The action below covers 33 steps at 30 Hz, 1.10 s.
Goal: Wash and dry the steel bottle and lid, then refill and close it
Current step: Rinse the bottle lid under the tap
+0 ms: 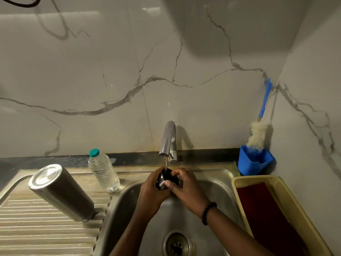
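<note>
The steel bottle (61,192) stands upside down on the ribbed drainboard (36,228), left of the sink basin (212,183). Both hands hold the dark lid (165,179) over the basin, right under the running tap (168,139). My left hand (151,193) grips the lid from the left. My right hand (184,185) curls round it from the right, thumb on its steel side. Water falls onto the lid.
A small clear water bottle (103,171) with a teal cap stands behind the steel bottle. A blue holder (254,160) with a bottle brush (258,133) sits in the back right corner. A yellow basket (299,215) holding a dark red cloth (267,215) lies right of the sink. The drain (177,243) is below my arms.
</note>
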Each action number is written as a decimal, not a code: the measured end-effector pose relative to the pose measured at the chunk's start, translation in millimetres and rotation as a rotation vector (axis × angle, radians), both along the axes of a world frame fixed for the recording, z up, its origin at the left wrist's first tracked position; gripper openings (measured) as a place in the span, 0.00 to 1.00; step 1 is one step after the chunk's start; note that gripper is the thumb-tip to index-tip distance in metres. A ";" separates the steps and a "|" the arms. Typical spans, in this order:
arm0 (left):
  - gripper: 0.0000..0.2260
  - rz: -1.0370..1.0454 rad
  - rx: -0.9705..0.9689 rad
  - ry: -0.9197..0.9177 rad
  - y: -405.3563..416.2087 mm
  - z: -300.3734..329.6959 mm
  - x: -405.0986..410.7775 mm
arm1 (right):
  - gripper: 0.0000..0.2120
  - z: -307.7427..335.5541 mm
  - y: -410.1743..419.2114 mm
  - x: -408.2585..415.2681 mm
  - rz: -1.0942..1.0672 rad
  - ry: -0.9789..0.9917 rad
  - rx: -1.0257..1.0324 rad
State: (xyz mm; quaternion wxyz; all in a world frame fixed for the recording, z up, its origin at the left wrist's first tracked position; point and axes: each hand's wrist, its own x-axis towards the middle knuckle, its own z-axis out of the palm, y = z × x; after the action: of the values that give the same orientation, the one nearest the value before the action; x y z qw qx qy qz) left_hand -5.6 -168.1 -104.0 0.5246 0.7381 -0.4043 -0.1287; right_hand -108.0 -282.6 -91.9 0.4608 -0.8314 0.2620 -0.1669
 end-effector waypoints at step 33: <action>0.12 0.183 -0.068 0.614 -35.3 16.1 -28.4 | 0.22 -12.4 18.4 4.0 -0.088 -0.139 0.527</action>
State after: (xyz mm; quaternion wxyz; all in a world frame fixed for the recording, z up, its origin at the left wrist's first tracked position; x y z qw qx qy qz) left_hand -34.0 -203.4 -87.9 0.6558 0.6801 -0.1632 -0.2841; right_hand -104.1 -264.2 -104.2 0.6705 -0.6572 0.2999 -0.1692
